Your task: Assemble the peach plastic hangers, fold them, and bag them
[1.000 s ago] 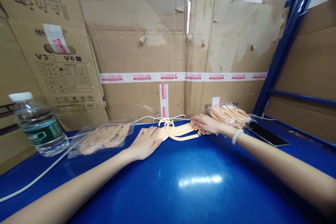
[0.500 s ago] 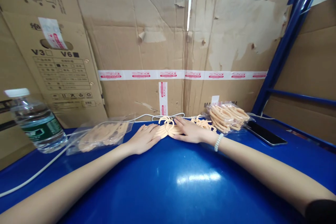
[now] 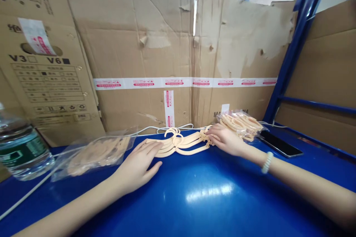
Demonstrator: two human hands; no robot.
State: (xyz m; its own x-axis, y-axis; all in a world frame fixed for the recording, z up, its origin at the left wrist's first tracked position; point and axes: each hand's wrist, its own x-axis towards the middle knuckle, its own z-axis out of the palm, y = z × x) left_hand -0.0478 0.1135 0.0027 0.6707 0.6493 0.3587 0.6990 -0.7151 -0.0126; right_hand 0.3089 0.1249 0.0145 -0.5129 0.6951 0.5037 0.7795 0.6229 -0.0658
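Several beige plastic clothes hangers lie in a stack on the blue tabletop, their curved hooks pointing toward the cardboard. My left hand rests over the left arms of the stack, open, with fingers stretched out and the thumb apart. At the stack's right end, my right hand reaches with loosely bent fingers over a small heap of knobby beige pieces. Its fingertips touch or hover just above the heap; I see nothing gripped in them. Part of the heap is hidden behind that hand.
A clear bag of flat beige pieces lies left, near a water bottle and a white cable. Behind my right hand sits another bag of beige pieces, beside a phone. Cardboard sheets stand along the back.
My right hand has left the hangers and moved right to the small pieces. My left hand has shifted left and nearer, still over the hangers. The view has turned slightly.
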